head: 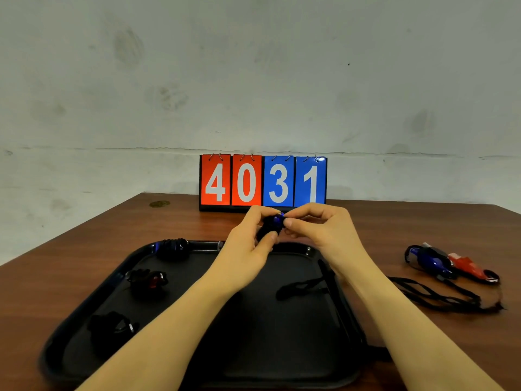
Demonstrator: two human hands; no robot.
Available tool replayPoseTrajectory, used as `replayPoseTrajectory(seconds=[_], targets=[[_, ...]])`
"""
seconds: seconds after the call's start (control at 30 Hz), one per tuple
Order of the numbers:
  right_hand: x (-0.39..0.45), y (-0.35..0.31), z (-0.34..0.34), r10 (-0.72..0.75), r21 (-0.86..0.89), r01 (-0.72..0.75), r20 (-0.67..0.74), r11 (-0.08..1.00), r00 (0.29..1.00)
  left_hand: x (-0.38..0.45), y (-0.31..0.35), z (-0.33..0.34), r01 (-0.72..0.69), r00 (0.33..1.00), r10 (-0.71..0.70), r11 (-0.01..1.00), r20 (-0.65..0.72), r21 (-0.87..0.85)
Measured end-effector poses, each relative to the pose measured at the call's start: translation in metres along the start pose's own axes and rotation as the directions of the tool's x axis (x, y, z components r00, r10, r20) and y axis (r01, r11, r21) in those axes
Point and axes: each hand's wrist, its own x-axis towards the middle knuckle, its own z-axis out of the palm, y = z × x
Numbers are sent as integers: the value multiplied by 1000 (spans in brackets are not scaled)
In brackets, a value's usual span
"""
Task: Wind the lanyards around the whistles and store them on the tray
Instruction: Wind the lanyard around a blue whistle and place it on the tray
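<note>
- Holding a blue whistle (274,224) above the far rim of the tray (342,303), both hands meet in front of the scoreboard.
- The left hand (248,244) curls its fingers and thumb round the whistle, which is already wrapped in black cord.
- The right hand (318,227) pinches the whistle's blue end between thumb and forefinger.
- A loose black cord (303,287) lies inside the tray near its right rim, under the right wrist; whether it joins the held whistle cannot be told.
- Three wound whistles lie along the tray's left side: a far bundle (172,248) at the far-left corner, a red bundle (149,280) nearer, and a dark bundle (112,327) nearest the person.
- Right of the tray, on the table (84,249), a second blue whistle (430,261) and a red whistle (472,268) lie touching side by side.
- Their lanyards (439,299) trail unwound across the table from these two back toward the tray's right rim.
- Beyond the tray, at the table's far edge, stands the scoreboard (263,182) with two red cards and two blue cards reading 4, 0, 3, 1.
- Behind it rises a grey wall (253,80).
</note>
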Motion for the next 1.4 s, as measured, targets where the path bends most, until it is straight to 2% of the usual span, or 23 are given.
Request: replayPoseTrajectory(seconds=[0.23, 0.57, 0.77, 0.97, 1.1, 1.23, 1.4], targets=[[-1, 0, 1, 10, -74, -7, 33, 997, 999, -3, 3, 1, -7, 999, 7, 1000, 34, 1], [-2, -2, 3, -16, -212, 20, 18, 977, 1000, -2, 3, 1, -115, 993, 103, 967, 63, 226], [-2, 1, 8, 10, -200, -17, -40, 980, 999, -1, 0, 4, -149, 988, 149, 911, 32, 385], [-5, -3, 2, 4, -62, 1, 83, 998, 997, 1, 2, 1, -78, 996, 89, 922, -11, 378], [-4, -4, -1, 16, -100, -7, 98, 995, 995, 0, 4, 3, -73, 997, 74, 915, 13, 397], [-4, -3, 2, 12, -184, 0, 64, 983, 998, -3, 6, 3, -86, 996, 83, 899, 25, 429], [-2, 0, 9, 21, -265, -32, -43, 964, 999, -2, 9, 6, -117, 993, 113, 879, 36, 462]])
